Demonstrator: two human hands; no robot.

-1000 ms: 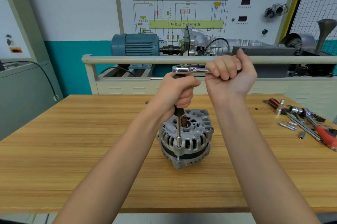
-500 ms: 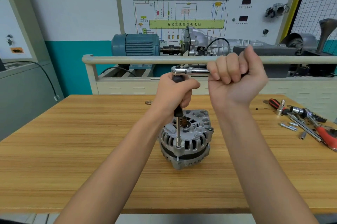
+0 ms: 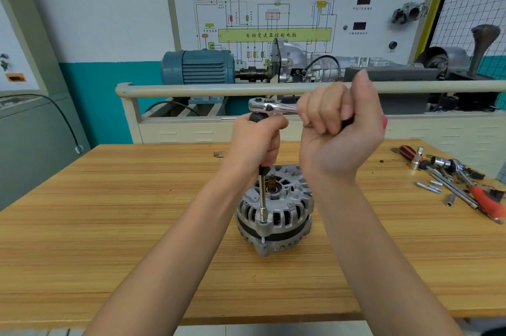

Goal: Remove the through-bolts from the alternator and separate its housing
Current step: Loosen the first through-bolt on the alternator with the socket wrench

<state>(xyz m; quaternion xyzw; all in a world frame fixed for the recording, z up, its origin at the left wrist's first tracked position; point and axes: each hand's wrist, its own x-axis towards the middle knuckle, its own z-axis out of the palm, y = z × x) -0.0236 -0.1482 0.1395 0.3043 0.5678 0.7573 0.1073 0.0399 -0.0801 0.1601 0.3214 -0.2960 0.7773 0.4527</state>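
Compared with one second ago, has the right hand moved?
Yes. The right hand, gripping the ratchet handle, has swung to the right along the rail behind it; the alternator stays in place.

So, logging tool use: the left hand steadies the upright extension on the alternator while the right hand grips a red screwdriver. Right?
Not quite. In the head view the right hand grips the ratchet handle, not a screwdriver. The left hand does steady the extension on the alternator.
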